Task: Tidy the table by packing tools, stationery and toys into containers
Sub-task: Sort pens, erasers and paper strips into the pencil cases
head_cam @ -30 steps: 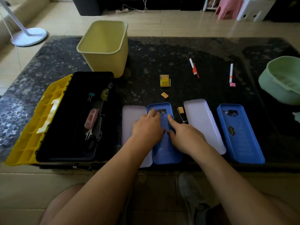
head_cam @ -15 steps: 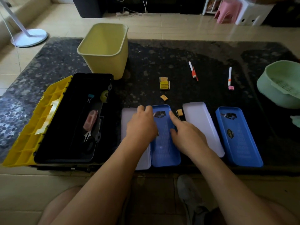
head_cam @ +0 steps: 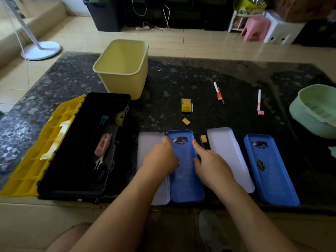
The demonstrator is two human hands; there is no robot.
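An open pencil case lies at the table's near edge, its white half (head_cam: 148, 148) on the left and its blue half (head_cam: 185, 180) on the right. My left hand (head_cam: 160, 159) lies over the seam between the halves, fingers curled on the blue half's left rim. My right hand (head_cam: 209, 160) pinches the blue half's right rim, index finger stretched along it. A second open case lies to the right, with a white half (head_cam: 229, 157) and a blue half (head_cam: 269, 170). Loose on the table are three erasers (head_cam: 187, 106) (head_cam: 186, 121) (head_cam: 203, 138) and two markers (head_cam: 218, 92) (head_cam: 259, 102).
An open black toolbox (head_cam: 72, 179) with a yellow lid (head_cam: 41, 148) stands at the left, holding a binder clip (head_cam: 104, 118), a pink item (head_cam: 102, 147) and scissors (head_cam: 100, 168). A yellow bin (head_cam: 123, 70) stands behind it. A green basket (head_cam: 316, 110) sits at the right edge.
My left hand has slid left from the middle of the blue half onto the seam with the white half. My right hand stays at the right rim. The view has tilted up.
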